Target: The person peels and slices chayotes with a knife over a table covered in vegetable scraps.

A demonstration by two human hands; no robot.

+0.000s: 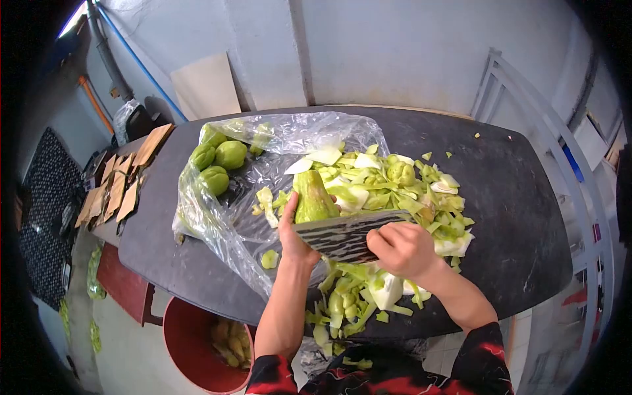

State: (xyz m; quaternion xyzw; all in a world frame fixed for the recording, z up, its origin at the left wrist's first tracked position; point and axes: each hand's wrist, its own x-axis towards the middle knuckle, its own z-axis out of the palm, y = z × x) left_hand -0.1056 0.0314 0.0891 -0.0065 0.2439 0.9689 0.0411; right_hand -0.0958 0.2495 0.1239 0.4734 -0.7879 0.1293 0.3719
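Observation:
My left hand (295, 230) is closed around a pale green chayote (312, 196), thumb along its left side and most of its fingers hidden behind it. My right hand (403, 249) grips a broad knife with a dark, streaked blade (342, 237). The blade lies across the chayote's near end, its handle hidden in my fist. Beyond and right of my hands spreads a heap of green and white peelings (378, 191). More peelings (355, 296) lie at the table's near edge.
Whole chayotes (230, 155) sit in a clear plastic bag (217, 217) at the left of the dark table (507, 217). A red bucket (174, 342) stands below on the floor. Cardboard pieces (122, 181) lie at far left; a grey metal railing (559, 118) rises at right.

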